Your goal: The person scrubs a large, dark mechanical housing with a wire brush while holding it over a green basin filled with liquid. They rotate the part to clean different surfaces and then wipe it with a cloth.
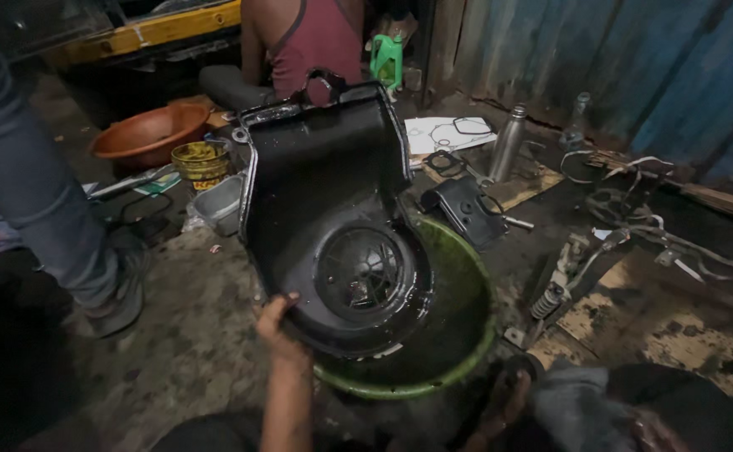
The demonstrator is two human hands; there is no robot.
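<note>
Left hand (276, 322) grips housing (333, 226) rim over basin (467, 276)

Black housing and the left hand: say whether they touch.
Touching. The head view shows the left hand with fingers curled over the lower rim of the black housing.

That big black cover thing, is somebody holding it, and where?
Yes. The left hand grips the black plastic housing at its lower rounded rim, over the green basin. The right hand holds a dark cloth, not the housing.

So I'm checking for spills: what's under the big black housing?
A green basin sits under the black housing, which the left hand grips at its rim. Dark liquid shows inside; the basin's bottom is covered.
</note>
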